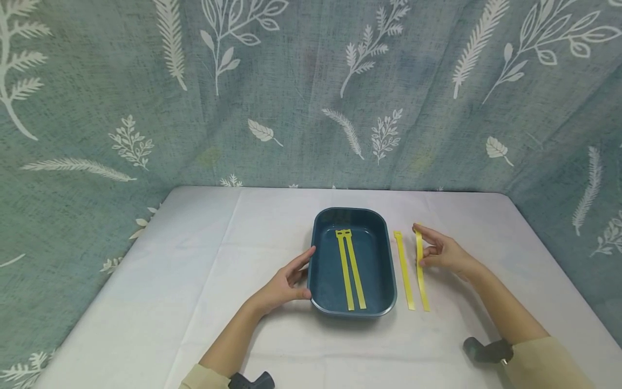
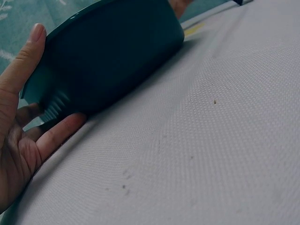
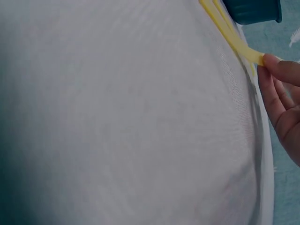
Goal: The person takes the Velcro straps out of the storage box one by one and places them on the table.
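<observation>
A dark teal rectangular tray (image 1: pixel 323 270) stands on the white-covered table, with two flat yellow cable straps (image 1: pixel 344 270) lying side by side in it, slotted heads at the far end. My left hand (image 1: pixel 281 286) touches the tray's left side with spread fingers; the left wrist view shows them against the outer wall (image 2: pixel 112 51). To the right of the tray, my right hand (image 1: pixel 447 255) pinches another yellow cable strap (image 1: pixel 420 275) near its far end, between thumb and fingers. In the right wrist view this strap (image 3: pixel 234 41) bends up towards the fingertips. One more strap (image 1: pixel 405 273) lies between it and the tray.
White cloth covers the table (image 1: pixel 146 308). Behind it and at both sides hangs a blue-green curtain (image 1: pixel 291 108) with white leaf prints. Dark devices (image 1: pixel 488 351) are worn at both wrists.
</observation>
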The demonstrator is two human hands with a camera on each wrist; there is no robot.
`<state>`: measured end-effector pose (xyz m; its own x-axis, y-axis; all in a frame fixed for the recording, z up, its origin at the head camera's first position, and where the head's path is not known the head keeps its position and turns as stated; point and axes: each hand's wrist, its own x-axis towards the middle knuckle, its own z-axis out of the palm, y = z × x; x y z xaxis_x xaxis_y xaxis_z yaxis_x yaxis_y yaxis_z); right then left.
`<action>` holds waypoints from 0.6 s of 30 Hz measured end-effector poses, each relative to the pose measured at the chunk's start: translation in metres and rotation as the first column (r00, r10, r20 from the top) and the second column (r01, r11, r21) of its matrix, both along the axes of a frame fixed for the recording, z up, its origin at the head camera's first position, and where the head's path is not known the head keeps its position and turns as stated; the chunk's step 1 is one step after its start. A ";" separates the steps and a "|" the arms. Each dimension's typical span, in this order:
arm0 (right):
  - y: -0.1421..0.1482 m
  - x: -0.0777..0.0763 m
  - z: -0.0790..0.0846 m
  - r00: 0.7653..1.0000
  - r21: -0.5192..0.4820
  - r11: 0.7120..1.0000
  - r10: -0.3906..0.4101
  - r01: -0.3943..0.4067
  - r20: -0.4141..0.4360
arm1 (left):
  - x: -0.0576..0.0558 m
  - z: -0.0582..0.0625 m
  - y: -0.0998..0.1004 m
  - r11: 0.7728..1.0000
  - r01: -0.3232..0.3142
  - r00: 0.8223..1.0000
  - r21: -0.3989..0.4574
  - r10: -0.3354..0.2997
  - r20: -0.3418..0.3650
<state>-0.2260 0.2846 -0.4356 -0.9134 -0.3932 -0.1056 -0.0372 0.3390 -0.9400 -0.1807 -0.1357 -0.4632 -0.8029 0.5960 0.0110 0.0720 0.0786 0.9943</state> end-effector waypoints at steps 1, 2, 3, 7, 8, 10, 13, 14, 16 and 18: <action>0.000 0.000 0.000 1.000 0.005 1.000 -0.004 0.004 0.000 | 0.000 0.000 0.000 1.000 -0.001 1.000 0.000 0.001 -0.001; 0.000 0.000 -0.001 1.000 0.010 1.000 -0.008 0.008 0.000 | 0.000 0.000 0.000 1.000 -0.001 1.000 0.000 0.001 -0.003; -0.001 0.000 -0.001 1.000 0.021 1.000 -0.014 0.014 0.002 | 0.000 -0.001 0.000 1.000 -0.002 1.000 0.000 0.002 -0.004; -0.002 0.000 -0.003 0.999 0.070 0.996 -0.047 0.046 0.016 | 0.001 -0.001 -0.001 1.000 -0.005 1.000 -0.006 0.005 0.003; -0.003 0.000 -0.003 0.998 0.078 0.996 -0.053 0.051 0.020 | 0.001 -0.002 -0.001 1.000 -0.005 1.000 -0.007 0.005 0.007; -0.004 0.001 -0.004 0.998 0.100 0.993 -0.058 0.055 0.023 | 0.000 -0.002 -0.001 1.000 -0.004 1.000 -0.011 0.004 0.012; -0.005 0.002 -0.005 0.998 0.129 0.990 -0.066 0.063 0.018 | 0.000 -0.001 -0.001 1.000 -0.003 1.000 -0.015 0.003 0.013; -0.006 0.002 -0.006 0.998 0.137 0.989 -0.066 0.064 0.014 | 0.000 -0.001 -0.001 1.000 -0.004 1.000 -0.016 0.004 0.013; -0.007 0.002 -0.006 0.998 0.156 0.986 -0.063 0.061 0.002 | 0.001 0.000 0.000 1.000 -0.005 1.000 -0.014 0.005 0.012; -0.009 0.002 -0.006 0.998 0.189 0.980 -0.061 0.063 -0.017 | 0.001 0.001 0.000 1.000 -0.006 1.000 -0.012 0.007 0.012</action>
